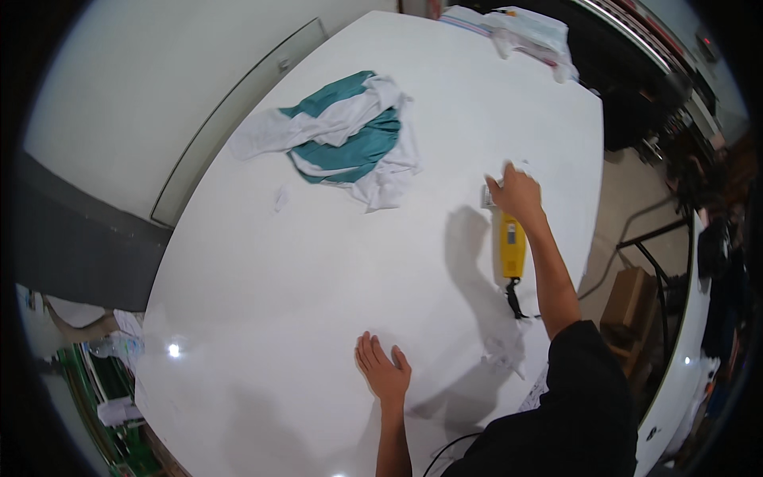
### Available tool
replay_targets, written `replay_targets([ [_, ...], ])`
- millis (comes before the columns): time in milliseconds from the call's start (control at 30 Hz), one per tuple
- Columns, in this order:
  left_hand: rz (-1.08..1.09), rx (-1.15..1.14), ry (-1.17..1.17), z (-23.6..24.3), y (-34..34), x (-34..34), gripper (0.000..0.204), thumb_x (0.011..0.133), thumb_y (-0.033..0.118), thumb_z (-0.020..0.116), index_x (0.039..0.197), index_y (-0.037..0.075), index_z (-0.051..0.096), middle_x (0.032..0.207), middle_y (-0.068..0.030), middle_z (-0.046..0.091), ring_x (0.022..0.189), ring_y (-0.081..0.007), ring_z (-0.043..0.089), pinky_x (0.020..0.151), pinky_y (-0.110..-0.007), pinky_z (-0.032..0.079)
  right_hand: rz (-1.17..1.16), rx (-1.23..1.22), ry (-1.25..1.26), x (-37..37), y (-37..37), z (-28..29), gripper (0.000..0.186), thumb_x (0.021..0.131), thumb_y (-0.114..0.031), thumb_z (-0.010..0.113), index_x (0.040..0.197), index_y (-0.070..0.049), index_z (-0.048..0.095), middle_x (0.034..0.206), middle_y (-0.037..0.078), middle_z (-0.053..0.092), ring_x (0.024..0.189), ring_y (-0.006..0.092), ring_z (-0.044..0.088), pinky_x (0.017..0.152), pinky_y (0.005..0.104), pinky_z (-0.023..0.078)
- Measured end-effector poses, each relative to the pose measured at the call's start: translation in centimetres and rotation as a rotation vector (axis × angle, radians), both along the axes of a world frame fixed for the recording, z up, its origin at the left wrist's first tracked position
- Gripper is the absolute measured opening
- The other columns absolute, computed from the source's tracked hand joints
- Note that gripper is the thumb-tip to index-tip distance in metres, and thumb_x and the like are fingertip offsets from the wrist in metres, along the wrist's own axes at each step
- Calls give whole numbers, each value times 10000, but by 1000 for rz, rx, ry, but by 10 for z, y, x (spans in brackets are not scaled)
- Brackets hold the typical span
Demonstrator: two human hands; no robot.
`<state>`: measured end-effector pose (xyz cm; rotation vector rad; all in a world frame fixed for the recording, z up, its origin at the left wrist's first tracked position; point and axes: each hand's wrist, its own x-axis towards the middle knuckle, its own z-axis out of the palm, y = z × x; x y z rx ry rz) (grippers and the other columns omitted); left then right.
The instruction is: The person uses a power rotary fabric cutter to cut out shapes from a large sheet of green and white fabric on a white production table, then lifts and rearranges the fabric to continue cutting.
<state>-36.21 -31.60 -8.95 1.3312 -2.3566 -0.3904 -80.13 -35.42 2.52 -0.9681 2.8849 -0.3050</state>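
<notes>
Yellow tool (513, 246): seen on the right part of the tabletop (302, 278), directly nearer the body than the right hand (517, 193).
Long axis: pointed roughly away from the body, black cord (514, 300) joined at the near end.
Right hand: placed over the tool's far end; whether anything is gripped cannot be told.
Left hand (385, 372): held empty, fingers extended, thumb spread, well apart from the tool.
</notes>
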Motion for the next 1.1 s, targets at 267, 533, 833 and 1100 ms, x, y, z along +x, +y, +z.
replay_targets([
  [267,25,113,10,-1,-5,-2,495,906,203,661,1306,-66,546,1443,-235,504,1395,-412,432,1174,-560,322,662,-631,127,20,-337,-77,337,919,-286,680,1146,-38,673,1180,180,670,1157,375,617,957,532,500],
  [533,7,113,34,1,-5,1,507,897,205,690,1317,-36,540,1448,-204,509,1389,-391,446,1162,-550,337,474,-538,49,28,-393,-42,271,950,-330,637,991,-104,782,1000,181,748,976,397,700,859,567,498],
  [833,35,-54,174,2,4,7,456,927,229,683,1292,-22,577,1375,-198,584,1318,-372,527,1128,-524,392,781,-930,-256,78,-314,306,373,1024,-309,578,1179,9,697,1094,162,718,1046,324,698,949,400,542],
  [1100,98,-389,804,252,-103,14,726,895,197,798,1446,-39,389,1402,-252,493,1312,-408,497,1103,-478,396,1340,-1135,-151,253,-118,524,435,1020,-313,539,1164,71,685,1096,210,713,995,280,656,910,391,498],
])
